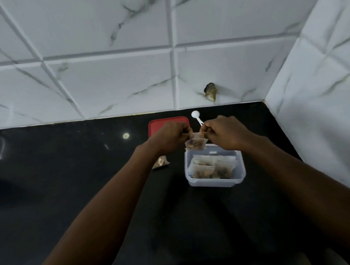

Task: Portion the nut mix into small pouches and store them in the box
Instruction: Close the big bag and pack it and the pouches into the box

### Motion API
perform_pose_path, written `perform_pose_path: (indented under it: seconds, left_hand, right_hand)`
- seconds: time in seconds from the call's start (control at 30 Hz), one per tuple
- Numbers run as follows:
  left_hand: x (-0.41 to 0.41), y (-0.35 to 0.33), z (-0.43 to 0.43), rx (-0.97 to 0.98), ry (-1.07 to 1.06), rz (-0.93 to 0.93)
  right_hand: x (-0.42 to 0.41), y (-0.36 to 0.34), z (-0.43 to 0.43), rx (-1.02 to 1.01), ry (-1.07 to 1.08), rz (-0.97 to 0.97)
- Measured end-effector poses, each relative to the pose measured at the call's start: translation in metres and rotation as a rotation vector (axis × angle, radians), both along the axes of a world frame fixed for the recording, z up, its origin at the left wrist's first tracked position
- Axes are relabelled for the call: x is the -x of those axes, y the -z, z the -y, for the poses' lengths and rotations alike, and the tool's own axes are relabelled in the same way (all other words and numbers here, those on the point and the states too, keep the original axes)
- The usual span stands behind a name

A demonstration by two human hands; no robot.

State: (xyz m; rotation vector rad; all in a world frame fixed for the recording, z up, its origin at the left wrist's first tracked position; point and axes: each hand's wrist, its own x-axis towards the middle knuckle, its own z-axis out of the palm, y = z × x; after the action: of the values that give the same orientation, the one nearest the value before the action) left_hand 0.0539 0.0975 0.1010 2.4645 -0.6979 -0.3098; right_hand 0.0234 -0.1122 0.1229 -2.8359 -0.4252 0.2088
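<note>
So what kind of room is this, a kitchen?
Most likely a kitchen corner. There is a shiny black countertop, white marble-look wall tiles behind it, and a clear plastic box holding small pouches of nut mix, with a white measuring spoon nearby.

We take this for a home kitchen: a glossy black counter [70, 168] runs into a corner walled with white marble-look tiles [106, 85]. Toward the counter's back edge we see a red lid [154, 125], a white plastic scoop [195, 114] and a clear storage box [213, 184] holding filled pouches [210, 167].
</note>
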Motion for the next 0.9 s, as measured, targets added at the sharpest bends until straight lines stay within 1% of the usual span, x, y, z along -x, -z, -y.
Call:
perform_pose_path:
  seconds: [0.1, 0.23, 0.37, 0.5, 0.6, 0.63, 0.7, 0.77, 0.83, 0.9]
  left_hand:
    - [0.006, 0.001, 0.029, 0.010, 0.076, -0.055]
    - [0.017, 0.012, 0.062, -0.015, 0.161, -0.132]
    - [0.025, 0.029, 0.083, -0.087, 0.200, -0.180]
    - [0.029, 0.047, 0.089, -0.225, 0.205, -0.193]
    - [0.032, 0.054, 0.088, -0.356, 0.197, -0.168]
    - [0.033, 0.057, 0.087, -0.368, 0.181, -0.153]
    - [0.033, 0.061, 0.082, -0.337, 0.127, -0.132]
    - [0.031, 0.063, 0.073, -0.289, 0.065, -0.119]
    - [0.028, 0.062, 0.061, -0.244, 0.016, -0.134]
    - [0.024, 0.060, 0.048, -0.185, -0.031, -0.137]
  right_hand:
    - [0.014, 0.000, 0.032, -0.006, 0.025, -0.062]
    - [0.033, 0.010, 0.066, -0.015, 0.072, -0.208]
    - [0.046, 0.031, 0.080, 0.004, 0.083, -0.274]
    - [0.048, 0.051, 0.076, 0.088, 0.041, -0.247]
    - [0.045, 0.066, 0.067, 0.162, 0.010, -0.166]
    - [0.043, 0.070, 0.063, 0.185, 0.004, -0.141]
    - [0.041, 0.074, 0.060, 0.197, 0.016, -0.099]
    - [0.037, 0.072, 0.057, 0.162, 0.030, -0.041]
    - [0.032, 0.067, 0.052, 0.089, 0.040, -0.026]
    - [0.026, 0.063, 0.044, 0.002, 0.062, -0.058]
